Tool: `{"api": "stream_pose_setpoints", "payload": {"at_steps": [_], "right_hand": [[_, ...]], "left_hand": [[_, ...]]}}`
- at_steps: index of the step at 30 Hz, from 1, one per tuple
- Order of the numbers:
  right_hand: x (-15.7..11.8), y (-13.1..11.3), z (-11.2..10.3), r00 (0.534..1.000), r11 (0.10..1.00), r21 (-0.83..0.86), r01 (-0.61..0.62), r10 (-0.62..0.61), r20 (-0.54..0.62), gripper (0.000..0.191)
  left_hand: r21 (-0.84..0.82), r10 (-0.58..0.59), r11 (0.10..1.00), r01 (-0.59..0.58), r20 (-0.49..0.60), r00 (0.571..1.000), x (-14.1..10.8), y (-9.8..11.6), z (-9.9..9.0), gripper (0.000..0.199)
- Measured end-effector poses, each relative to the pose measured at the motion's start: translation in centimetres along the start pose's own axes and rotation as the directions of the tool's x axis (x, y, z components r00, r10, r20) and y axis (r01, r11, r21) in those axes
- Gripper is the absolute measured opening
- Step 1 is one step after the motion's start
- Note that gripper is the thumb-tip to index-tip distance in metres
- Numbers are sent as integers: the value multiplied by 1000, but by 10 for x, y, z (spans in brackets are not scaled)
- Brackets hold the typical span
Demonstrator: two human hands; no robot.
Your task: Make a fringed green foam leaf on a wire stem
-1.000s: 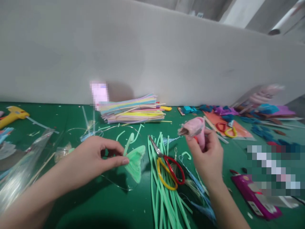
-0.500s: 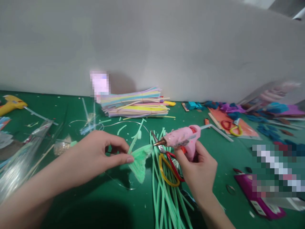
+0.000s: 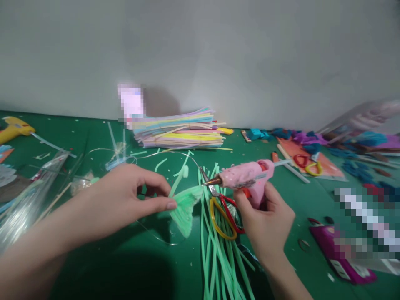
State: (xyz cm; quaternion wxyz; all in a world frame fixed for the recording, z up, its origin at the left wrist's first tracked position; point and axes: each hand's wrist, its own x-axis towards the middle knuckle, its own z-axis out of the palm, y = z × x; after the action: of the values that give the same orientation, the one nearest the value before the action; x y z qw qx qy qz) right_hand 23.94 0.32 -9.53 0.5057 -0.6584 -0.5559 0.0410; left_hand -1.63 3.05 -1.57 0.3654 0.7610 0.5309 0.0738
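Note:
Between thumb and fingers, my left hand [image 3: 137, 196] pinches a light green fuzzy wing-shaped piece [image 3: 184, 210] that looks made of pipe cleaners. My right hand [image 3: 268, 221] is wrapped round a pink hot glue gun [image 3: 243, 179], with a clear glue stick out of its back. The gun's metal nozzle [image 3: 214, 181] points left at the upper right tip of the green piece; whether they touch I cannot tell. Beneath the gun lie scissors [image 3: 223, 216] with red and yellow handles, on top of a bundle of green pipe cleaners [image 3: 218, 258].
Pastel pipe cleaner bundles [image 3: 181, 131] lie along the wall. A yellow glue gun [image 3: 15, 129] is at far left, near clear plastic sleeves [image 3: 37, 208]. On the right are an orange packet [image 3: 331, 168], a second pair of scissors [image 3: 308, 164] and a purple package [image 3: 340, 254].
The camera view has shifted slightly. The glue gun and the green piece keep nearly the same place relative to each other, with both hands still holding them.

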Motion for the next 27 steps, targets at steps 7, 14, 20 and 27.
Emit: {"api": "stream_pose_setpoints", "payload": {"at_steps": [7,14,20,27], "right_hand": [[0,1,1,1000,1000,-11,4,-4,-12,31],[0,1,0,1000,1000,-22,0,0,-4,31],[0,1,0,1000,1000,-21,-4,4,-2,31],[4,1,-2,1000,1000,-20,-17,17,-15,32]], "left_hand": [[5,4,1000,-4,-1,1000,1,0,0,35],[6,13,1000,-13,1,1000,3,-4,2,31],[7,3,1000,-3,21,1000,4,-3,3,34],[-11,25,1000,-24,42,999,2,-7,4,24]]}}
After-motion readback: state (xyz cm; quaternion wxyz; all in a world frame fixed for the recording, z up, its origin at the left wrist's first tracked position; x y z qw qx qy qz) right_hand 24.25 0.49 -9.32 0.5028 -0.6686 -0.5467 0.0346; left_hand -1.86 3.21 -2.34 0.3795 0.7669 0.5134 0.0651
